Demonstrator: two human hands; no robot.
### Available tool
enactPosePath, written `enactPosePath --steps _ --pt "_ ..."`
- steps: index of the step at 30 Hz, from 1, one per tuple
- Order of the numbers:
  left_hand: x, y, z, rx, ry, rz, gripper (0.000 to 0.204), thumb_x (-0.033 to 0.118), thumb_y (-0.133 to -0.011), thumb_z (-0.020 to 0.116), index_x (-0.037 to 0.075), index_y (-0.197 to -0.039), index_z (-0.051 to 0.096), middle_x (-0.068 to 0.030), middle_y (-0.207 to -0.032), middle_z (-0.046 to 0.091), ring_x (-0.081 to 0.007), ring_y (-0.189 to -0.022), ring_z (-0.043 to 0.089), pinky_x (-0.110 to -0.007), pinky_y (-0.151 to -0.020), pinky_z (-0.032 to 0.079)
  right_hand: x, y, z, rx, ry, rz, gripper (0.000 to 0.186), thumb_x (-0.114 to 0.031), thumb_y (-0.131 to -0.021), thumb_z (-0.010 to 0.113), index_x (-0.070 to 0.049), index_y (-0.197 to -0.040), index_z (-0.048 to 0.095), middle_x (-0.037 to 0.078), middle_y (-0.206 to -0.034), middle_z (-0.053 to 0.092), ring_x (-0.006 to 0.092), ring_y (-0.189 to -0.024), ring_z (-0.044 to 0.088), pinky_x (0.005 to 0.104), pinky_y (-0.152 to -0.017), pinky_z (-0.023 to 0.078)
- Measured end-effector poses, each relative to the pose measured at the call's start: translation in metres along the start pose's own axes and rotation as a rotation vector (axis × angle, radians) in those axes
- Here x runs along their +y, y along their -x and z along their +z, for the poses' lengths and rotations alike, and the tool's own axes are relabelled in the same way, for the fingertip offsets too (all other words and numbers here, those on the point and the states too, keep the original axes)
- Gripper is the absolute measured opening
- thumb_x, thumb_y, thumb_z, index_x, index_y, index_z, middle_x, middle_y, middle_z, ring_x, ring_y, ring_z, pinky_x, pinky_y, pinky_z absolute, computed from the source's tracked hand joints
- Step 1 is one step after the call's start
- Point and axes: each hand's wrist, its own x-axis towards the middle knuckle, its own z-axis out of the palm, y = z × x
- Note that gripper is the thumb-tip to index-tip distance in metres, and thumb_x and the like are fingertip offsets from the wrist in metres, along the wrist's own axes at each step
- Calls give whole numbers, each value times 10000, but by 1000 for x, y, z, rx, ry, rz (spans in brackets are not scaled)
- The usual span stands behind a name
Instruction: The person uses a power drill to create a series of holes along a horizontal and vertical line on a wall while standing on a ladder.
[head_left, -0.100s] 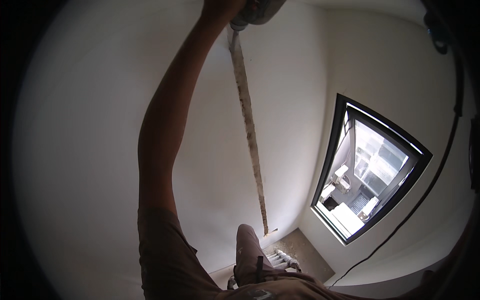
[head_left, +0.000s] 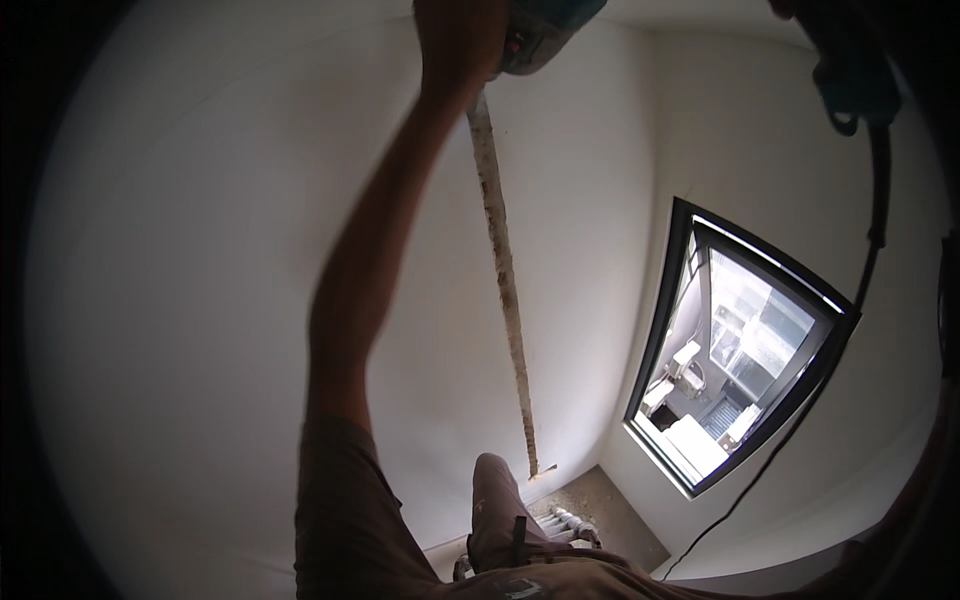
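My left hand (head_left: 462, 45) is raised at the top, wrapped round the front of a dark teal corded rotary hammer (head_left: 550, 35). The tool's rear grip (head_left: 858, 85) hangs into view at the upper right, with its cable running down from it. Only a sliver of my right hand (head_left: 782, 8) shows beside that grip, at the top edge. Below the tool's front a rough chiselled groove (head_left: 505, 290) runs down the white wall (head_left: 420, 330). The tool's tip is hidden behind my left hand and wrist.
A black-framed window (head_left: 655, 330) is in the wall on the right, with outdoor units beyond it. The black cable (head_left: 770, 465) hangs in front of that wall. Low down, my bent knee (head_left: 495, 500) is beside whitish ladder-like bars (head_left: 565, 525), above a dusty floor (head_left: 625, 520).
My left hand and the rotary hammer have shifted right and slightly down in the picture. More of the rear grip and cable has come into view at the upper right.
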Motion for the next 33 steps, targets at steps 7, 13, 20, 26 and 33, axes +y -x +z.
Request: enactPosePath --steps 7,13,20,26,33 --pt "2 107 84 227 1712 -836 1196 810 -661 560 69 -1467 78 -177 -1458 195 -313 -1371 240 -515 -1130 237 -21 -4 -33 -203 -122 27 556 -372 -880 614 1 -1255 443 93 -801 594 169 -697 602 308 -617 519" --pt "37 72 128 342 1826 -276 951 778 -747 488 107 -1387 276 -148 -1363 340 -292 -1300 349 -454 -1128 299 28 13 -10 -226 -252 173 654 -506 -839 615 -106 -1321 424 87 -862 640 156 -723 644 295 -581 528" --pt "57 75 135 227 1796 -345 871 734 -836 380 90 -1404 236 -180 -1344 348 -314 -1289 367 -470 -1125 317 63 43 -18 -100 -269 252 746 -611 -802 596 -179 -1373 389 89 -897 650 170 -783 654 315 -579 530" --pt "49 72 140 199 1695 -245 933 780 -785 408 86 -1393 269 -161 -1348 351 -303 -1298 359 -477 -1120 308 66 43 -14 -98 -273 273 667 -583 -810 606 -174 -1312 442 73 -861 646 153 -745 651 311 -582 535" --pt "31 66 135 298 1741 -202 894 795 -785 386 159 -1406 281 -116 -1378 349 -294 -1302 355 -483 -1113 298 55 24 3 -99 -132 287 625 -560 -814 617 -156 -1270 477 63 -821 640 136 -703 638 300 -569 528"
